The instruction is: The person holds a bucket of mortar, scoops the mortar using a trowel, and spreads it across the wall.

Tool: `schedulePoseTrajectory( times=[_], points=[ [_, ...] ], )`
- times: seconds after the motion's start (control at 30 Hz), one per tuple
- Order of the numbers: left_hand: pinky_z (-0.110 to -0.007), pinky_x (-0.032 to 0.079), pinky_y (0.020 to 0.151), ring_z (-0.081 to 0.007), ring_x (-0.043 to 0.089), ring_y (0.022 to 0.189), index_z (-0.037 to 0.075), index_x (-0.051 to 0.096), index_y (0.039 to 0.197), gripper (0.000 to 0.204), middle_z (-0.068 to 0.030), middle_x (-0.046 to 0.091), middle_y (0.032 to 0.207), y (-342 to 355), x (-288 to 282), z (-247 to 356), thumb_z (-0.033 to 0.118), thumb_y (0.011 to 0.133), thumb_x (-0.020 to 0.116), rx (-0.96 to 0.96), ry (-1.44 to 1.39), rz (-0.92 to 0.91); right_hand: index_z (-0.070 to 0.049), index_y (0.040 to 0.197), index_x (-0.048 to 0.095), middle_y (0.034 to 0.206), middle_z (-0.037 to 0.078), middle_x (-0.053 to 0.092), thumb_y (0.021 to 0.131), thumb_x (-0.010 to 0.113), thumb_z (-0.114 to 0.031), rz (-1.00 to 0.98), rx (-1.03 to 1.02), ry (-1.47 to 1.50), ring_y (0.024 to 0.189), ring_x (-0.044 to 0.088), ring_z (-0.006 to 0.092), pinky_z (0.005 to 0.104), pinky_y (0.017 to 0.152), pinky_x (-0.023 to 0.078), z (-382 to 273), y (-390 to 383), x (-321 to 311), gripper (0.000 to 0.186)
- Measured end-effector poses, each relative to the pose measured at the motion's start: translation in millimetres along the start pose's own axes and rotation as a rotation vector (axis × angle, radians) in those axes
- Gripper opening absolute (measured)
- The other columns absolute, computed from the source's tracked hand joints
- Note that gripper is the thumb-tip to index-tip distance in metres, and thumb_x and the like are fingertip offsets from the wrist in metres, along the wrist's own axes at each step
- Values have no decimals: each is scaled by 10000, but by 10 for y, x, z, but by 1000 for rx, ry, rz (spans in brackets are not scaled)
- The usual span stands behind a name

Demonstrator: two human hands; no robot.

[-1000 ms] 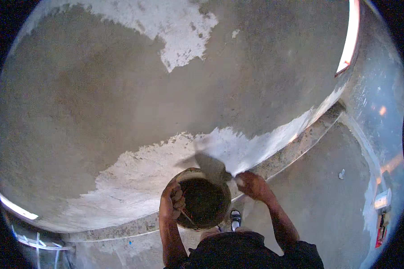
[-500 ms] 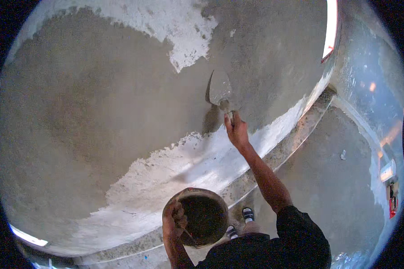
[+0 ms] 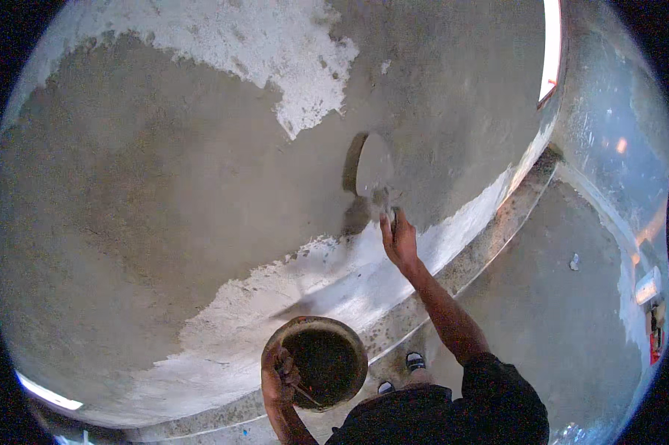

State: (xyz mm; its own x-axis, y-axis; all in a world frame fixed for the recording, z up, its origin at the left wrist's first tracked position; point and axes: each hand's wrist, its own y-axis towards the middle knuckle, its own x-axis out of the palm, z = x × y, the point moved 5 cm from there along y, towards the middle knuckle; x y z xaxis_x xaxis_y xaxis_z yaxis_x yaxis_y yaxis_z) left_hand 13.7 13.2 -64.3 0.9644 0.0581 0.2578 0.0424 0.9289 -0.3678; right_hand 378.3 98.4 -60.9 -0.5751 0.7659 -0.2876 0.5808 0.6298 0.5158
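My right hand (image 3: pixel 401 243) is closed round the handle of a trowel (image 3: pixel 374 165), whose pale, rounded blade points up along the wall. The blade casts a dark shadow on the wet grey plaster (image 3: pixel 231 170) beside it; whether its edge touches I cannot tell. Low in the view, my left hand (image 3: pixel 279 377) grips the left side of a round bucket (image 3: pixel 355 343), with its fingers over the rim. A thin wire or stick shows by those fingers. The bucket's inside is dark, and its contents are hard to make out.
Bare white wall patches (image 3: pixel 305 78) show above and along the bottom of the plaster. A rough ledge (image 3: pixel 490 230) follows the wall's foot. The grey floor (image 3: pixel 549 297) lies to the right, with a white container (image 3: pixel 647 285) at its edge. A bright opening (image 3: pixel 549 52) is at upper right.
My right hand and the trowel have moved down and slightly right, and the blade's broad face shows differently. The bucket and left hand have shifted a little left.
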Motion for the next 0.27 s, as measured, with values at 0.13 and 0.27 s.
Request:
schedulePoseTrajectory(
  times=[0.13, 0.27],
  points=[
    [-213, 216, 337, -68, 272, 374, 165, 447, 736, 236, 51, 333, 508, 54, 108, -49, 350, 854, 532, 5, 9, -60, 43, 1018, 460, 584, 220, 546, 871, 530, -225, 53, -173, -144, 533, 577, 380, 443, 458, 430, 106, 171, 183, 313],
    [-209, 237, 350, -78, 294, 395, 158, 472, 760, 239, 37, 351, 525, 152, 80, -180, 366, 863, 525, -68, -81, -27, -53, 1298, 312, 1239, 294, 440, 829, 591, -228, -68, -328, -297, 1109, 464, 453, 402, 1000, 336, 362, -441, 371, 574]
  ],
)
